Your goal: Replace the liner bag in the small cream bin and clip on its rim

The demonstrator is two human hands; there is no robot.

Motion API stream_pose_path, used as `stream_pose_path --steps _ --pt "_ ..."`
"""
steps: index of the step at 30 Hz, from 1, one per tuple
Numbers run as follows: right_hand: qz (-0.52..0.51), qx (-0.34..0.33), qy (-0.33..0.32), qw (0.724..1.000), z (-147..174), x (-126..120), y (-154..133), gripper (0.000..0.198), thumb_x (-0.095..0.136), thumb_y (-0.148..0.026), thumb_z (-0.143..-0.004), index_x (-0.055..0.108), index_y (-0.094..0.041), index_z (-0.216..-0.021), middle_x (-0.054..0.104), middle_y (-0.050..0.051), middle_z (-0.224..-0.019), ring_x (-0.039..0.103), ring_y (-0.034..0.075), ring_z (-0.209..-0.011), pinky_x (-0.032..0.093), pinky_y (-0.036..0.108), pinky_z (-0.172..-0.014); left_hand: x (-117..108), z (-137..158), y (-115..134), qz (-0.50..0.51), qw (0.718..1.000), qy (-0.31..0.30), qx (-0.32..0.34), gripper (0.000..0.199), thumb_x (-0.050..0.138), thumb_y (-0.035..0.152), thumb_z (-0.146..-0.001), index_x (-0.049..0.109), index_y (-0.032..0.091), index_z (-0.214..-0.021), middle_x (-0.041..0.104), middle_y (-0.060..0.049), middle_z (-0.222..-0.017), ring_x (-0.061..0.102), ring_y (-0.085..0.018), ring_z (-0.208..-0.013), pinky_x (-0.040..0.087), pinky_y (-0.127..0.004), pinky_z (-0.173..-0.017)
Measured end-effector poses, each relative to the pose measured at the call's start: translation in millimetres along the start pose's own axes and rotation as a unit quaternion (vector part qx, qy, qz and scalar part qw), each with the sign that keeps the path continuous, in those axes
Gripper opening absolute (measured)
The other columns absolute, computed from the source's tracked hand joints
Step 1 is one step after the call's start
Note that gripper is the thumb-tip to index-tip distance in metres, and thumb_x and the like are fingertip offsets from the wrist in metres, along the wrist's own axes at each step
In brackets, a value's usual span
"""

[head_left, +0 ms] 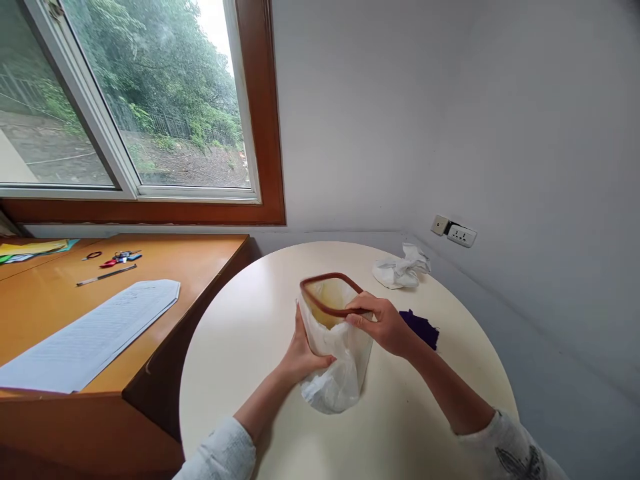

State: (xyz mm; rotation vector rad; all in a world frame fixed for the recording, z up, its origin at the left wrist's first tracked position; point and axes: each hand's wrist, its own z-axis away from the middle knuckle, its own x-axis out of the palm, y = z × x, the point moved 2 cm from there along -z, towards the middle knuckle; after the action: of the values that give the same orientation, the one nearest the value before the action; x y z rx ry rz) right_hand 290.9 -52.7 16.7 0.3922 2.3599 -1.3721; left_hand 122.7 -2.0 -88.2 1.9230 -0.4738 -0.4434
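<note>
Cupping the white bag (333, 390) over the round surface (235, 360) with left grip (303, 353), likely to keep it steady; pinching the brown ring (325, 275) on top with right grip (384, 325), maybe catching hidden bag too.

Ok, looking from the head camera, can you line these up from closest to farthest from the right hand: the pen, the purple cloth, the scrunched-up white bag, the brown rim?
1. brown rim: in the right hand
2. purple cloth: just right of the hand
3. scrunched-up white bag: back right of the round table
4. pen: far left, on the desk
</note>
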Motion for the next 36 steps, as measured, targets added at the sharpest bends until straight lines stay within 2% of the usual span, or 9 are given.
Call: stream_pose_path --steps 3,6,10,12,18,25,29,33,36 --pt "-0.027 0.02 0.011 0.999 -5 -8 -9 0.018 0.059 -0.034 -0.078 0.068 -0.02 -0.083 0.066 0.004 -0.083 0.059 0.017 -0.08 0.048 0.031 -0.074 0 0 -1 0.02 0.999 0.021 0.035 0.119 0.076 0.043 -0.056 -0.007 0.027 -0.14 0.028 -0.012 -0.14 0.031 -0.031 -0.127 0.027 -0.047 -0.105" --pt "-0.021 0.008 0.033 0.999 -8 -23 -16 0.016 0.06 -0.032 -0.078 0.067 -0.02 -0.084 0.066 0.004 -0.086 0.06 0.017 -0.082 0.048 0.03 -0.074 -2 0 -3 0.05 0.998 0.028 0.034 0.12 0.079 0.033 -0.053 -0.003 0.028 -0.14 0.031 -0.012 -0.138 0.032 -0.032 -0.127 0.025 -0.047 -0.106" --pt "0.094 -0.039 0.172 0.98 -2 -52 -5 0.011 0.06 -0.03 -0.078 0.067 -0.023 -0.083 0.068 0.002 -0.085 0.06 0.019 -0.086 0.045 0.032 -0.081 -9 -2 -3 0.095 0.995 0.026 0.018 0.121 0.08 0.027 -0.051 -0.002 0.03 -0.14 0.032 -0.012 -0.137 0.033 -0.032 -0.125 0.026 -0.046 -0.105" --pt "0.154 -0.041 0.199 0.967 8 -63 11 0.011 0.058 -0.029 -0.079 0.066 -0.022 -0.084 0.067 0.003 -0.083 0.059 0.019 -0.084 0.045 0.034 -0.079 -14 -3 0 0.112 0.993 0.027 0.007 0.12 0.08 0.025 -0.051 0.0 0.031 -0.139 0.034 -0.01 -0.136 0.035 -0.032 -0.124 0.028 -0.045 -0.104" --pt "0.24 0.025 0.038 0.97 52 -58 73 0.013 0.05 -0.028 -0.085 0.061 -0.022 -0.084 0.064 0.004 -0.083 0.056 0.019 -0.08 0.044 0.035 -0.076 -34 -4 2 0.092 0.995 0.046 -0.009 0.116 0.079 0.019 -0.052 0.002 0.034 -0.139 0.04 -0.007 -0.131 0.039 -0.029 -0.12 0.032 -0.039 -0.102" --pt "0.298 0.091 0.008 0.95 60 -28 132 0.015 0.053 -0.03 -0.083 0.066 -0.022 -0.085 0.059 0.008 -0.11 0.05 0.022 -0.107 0.039 0.039 -0.092 -47 -2 -4 0.038 0.997 0.057 -0.043 0.112 0.078 0.02 -0.053 0.008 0.033 -0.138 0.042 -0.008 -0.128 0.04 -0.032 -0.119 0.035 -0.042 -0.1" --pt "0.327 0.11 -0.018 0.938 60 -18 139 0.017 0.055 -0.031 -0.08 0.068 -0.024 -0.089 0.053 0.009 -0.124 0.045 0.027 -0.117 0.037 0.044 -0.092 -48 2 1 0.035 0.996 0.045 -0.062 0.112 0.079 0.026 -0.054 0.007 0.031 -0.139 0.04 -0.011 -0.132 0.037 -0.034 -0.122 0.036 -0.043 -0.099" --pt "0.371 0.136 -0.003 0.919 62 -22 127 0.025 0.053 -0.031 -0.081 0.064 -0.024 -0.102 0.049 0.01 -0.129 0.042 0.028 -0.12 0.031 0.047 -0.095 -65 5 10 0.01 0.997 0.005 -0.073 0.111 0.077 0.041 -0.056 0.004 0.033 -0.14 0.026 -0.009 -0.143 0.028 -0.032 -0.13 0.032 -0.04 -0.103" --pt "0.308 0.157 0.021 0.938 52 -24 115 0.03 0.037 -0.032 -0.088 0.064 -0.021 -0.098 0.057 0.009 -0.116 0.05 0.021 -0.108 0.036 0.037 -0.092 -94 4 5 -0.077 0.987 0.071 -0.12 0.088 0.054 0.061 -0.07 0.009 0.033 -0.14 0.021 -0.007 -0.147 0.027 -0.026 -0.132 0.034 -0.036 -0.101"
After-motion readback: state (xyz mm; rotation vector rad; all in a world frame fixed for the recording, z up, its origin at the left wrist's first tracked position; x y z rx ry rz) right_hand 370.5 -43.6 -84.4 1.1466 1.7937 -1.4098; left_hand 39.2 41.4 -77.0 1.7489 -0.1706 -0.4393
